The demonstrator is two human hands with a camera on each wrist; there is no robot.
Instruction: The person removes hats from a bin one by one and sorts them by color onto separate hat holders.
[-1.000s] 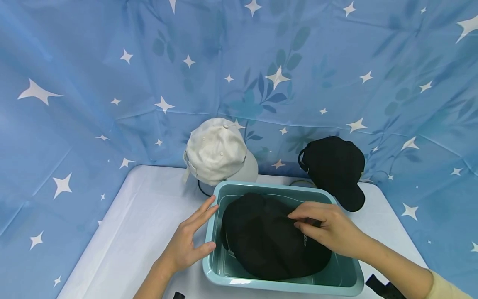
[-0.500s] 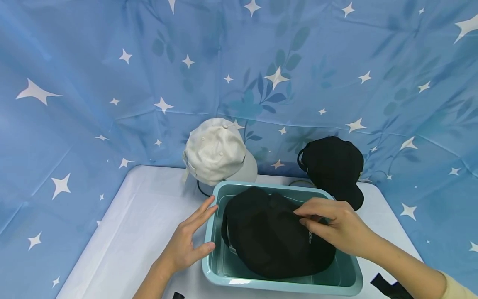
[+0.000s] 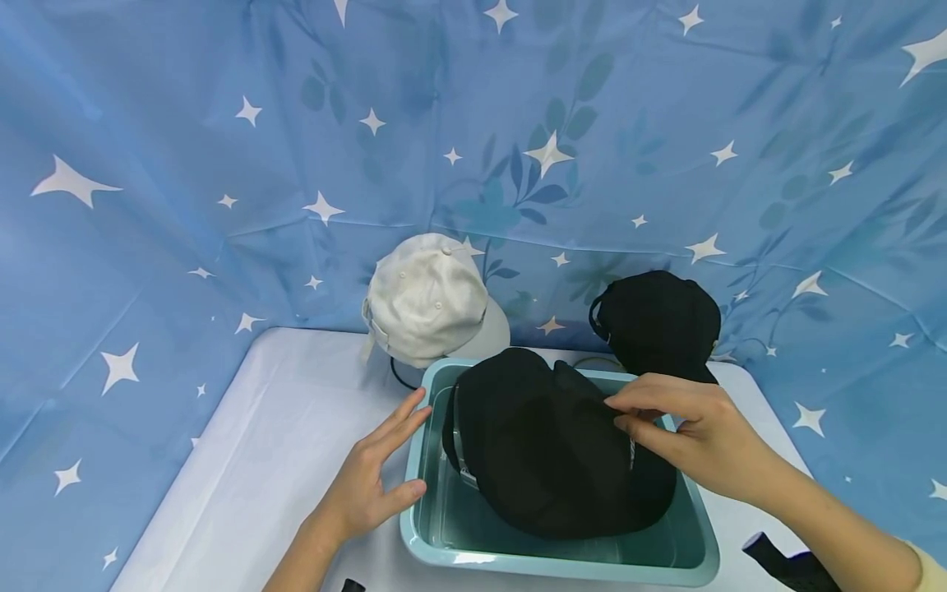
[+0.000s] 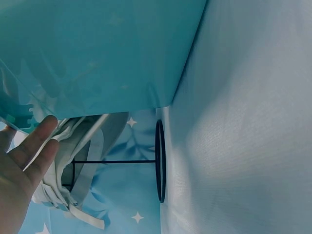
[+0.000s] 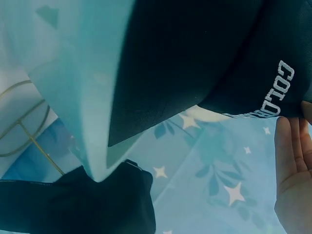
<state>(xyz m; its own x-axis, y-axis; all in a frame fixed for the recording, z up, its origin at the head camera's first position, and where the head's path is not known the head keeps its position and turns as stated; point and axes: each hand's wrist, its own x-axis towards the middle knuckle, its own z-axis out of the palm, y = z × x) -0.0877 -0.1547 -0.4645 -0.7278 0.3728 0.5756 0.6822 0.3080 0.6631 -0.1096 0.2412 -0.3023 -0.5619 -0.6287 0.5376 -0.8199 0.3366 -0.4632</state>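
Observation:
A black baseball cap with white embroidered lettering is tilted up inside a light-blue plastic basin, its crown now overlapping the far rim in the head view. My right hand pinches the cap's fabric near the lettering between thumb and fingers; the right wrist view shows the same hand at the cap's edge. At the basin's left side, my left hand has its fingers spread and straight, with the fingertips at the rim. In the left wrist view, that hand lies beside the basin's wall.
Behind the basin, a white cap sits on a thin black wire stand. Another black cap is at the back right, near a gold wire stand. A starry blue curtain hangs behind the white table.
My right hand has moved up and to the right, raising the black cap with it from lower in the basin. My left hand has stayed at the rim.

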